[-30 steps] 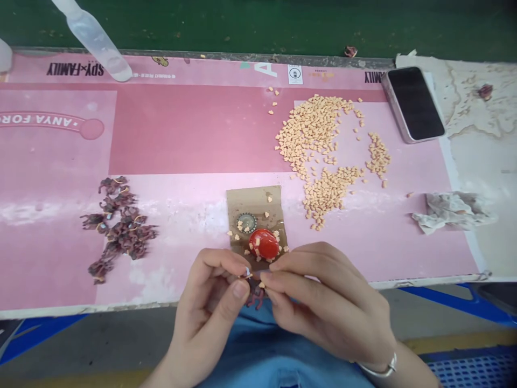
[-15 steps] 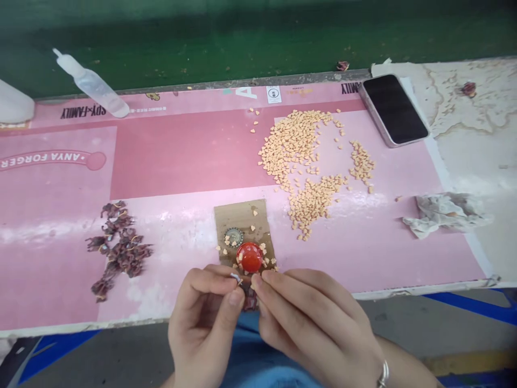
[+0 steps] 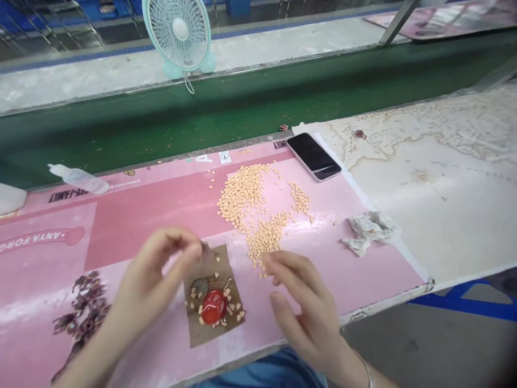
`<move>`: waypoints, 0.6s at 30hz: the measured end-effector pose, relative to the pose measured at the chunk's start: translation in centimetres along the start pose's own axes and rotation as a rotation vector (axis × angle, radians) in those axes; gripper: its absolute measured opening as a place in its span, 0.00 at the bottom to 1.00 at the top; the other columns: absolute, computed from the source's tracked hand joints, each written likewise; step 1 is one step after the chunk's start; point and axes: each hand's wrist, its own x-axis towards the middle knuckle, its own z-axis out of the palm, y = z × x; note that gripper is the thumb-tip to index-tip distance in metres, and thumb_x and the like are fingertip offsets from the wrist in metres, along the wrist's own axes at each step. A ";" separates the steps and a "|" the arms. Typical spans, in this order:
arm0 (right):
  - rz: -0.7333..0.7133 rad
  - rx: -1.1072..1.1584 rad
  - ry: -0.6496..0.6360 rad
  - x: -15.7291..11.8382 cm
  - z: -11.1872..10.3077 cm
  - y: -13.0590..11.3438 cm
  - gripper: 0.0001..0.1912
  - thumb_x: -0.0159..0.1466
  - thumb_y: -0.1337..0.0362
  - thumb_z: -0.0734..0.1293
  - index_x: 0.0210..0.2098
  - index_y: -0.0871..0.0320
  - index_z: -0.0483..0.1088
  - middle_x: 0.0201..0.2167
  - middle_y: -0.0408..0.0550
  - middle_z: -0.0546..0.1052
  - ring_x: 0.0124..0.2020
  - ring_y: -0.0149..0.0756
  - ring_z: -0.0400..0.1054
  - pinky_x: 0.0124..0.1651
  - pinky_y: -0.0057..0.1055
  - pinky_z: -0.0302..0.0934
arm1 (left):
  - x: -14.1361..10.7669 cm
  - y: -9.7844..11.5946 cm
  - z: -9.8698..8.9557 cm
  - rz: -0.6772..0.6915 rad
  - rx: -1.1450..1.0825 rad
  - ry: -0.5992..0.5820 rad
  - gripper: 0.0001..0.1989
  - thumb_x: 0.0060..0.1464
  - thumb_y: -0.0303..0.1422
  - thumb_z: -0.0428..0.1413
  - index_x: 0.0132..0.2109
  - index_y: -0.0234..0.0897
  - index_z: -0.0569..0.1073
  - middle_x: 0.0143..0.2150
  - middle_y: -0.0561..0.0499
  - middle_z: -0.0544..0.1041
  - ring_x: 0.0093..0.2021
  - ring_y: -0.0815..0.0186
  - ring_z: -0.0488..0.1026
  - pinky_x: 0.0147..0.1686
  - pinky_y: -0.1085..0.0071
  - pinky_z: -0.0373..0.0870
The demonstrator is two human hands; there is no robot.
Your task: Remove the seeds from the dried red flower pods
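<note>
Item in left grip (image 3: 205, 248): blurred
Dark pile (image 3: 86, 310), lower left: partly behind left forearm
White container (image 3: 10, 199): cut by left edge

A pale green fan (image 3: 177, 35) stands on a whitish ledge (image 3: 100, 75) beyond a dark green channel (image 3: 161, 126). Blue furniture (image 3: 97, 11) with metal legs fills the upper left; grey floor (image 3: 404, 345) shows at lower right, and light glares off the pink tabletop (image 3: 343, 264).
</note>
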 end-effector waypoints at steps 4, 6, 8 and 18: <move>0.073 -0.131 0.099 -1.3 -2.5 2.3 0.24 0.73 0.72 0.64 0.65 0.52 0.74 0.47 0.52 0.82 0.43 0.39 0.82 0.42 0.32 0.80 | 11.5 -3.0 -2.2 -0.128 0.209 0.140 0.09 0.65 0.37 0.63 0.42 0.34 0.78 0.37 0.52 0.81 0.42 0.65 0.80 0.49 0.67 0.78; 0.113 -0.201 0.139 -2.4 -3.6 3.2 0.19 0.74 0.70 0.64 0.61 0.53 0.77 0.45 0.52 0.82 0.38 0.38 0.81 0.38 0.31 0.80 | 15.7 -4.5 -3.0 -0.129 0.254 0.204 0.14 0.68 0.41 0.61 0.49 0.32 0.78 0.45 0.49 0.81 0.48 0.60 0.80 0.54 0.59 0.79; 0.144 -0.261 0.168 -3.4 -4.5 3.9 0.15 0.75 0.68 0.65 0.56 0.54 0.79 0.43 0.52 0.83 0.35 0.37 0.80 0.35 0.30 0.79 | 18.4 -6.0 -3.4 -0.133 0.289 0.238 0.19 0.69 0.44 0.61 0.56 0.33 0.77 0.55 0.45 0.80 0.54 0.55 0.79 0.56 0.53 0.80; 0.121 -0.453 0.105 -4.2 -5.9 5.1 0.11 0.77 0.66 0.64 0.51 0.54 0.78 0.41 0.50 0.84 0.39 0.39 0.82 0.38 0.32 0.79 | 19.6 -8.0 -4.4 -0.024 0.505 0.205 0.21 0.69 0.44 0.60 0.60 0.34 0.76 0.65 0.41 0.75 0.66 0.48 0.73 0.67 0.43 0.71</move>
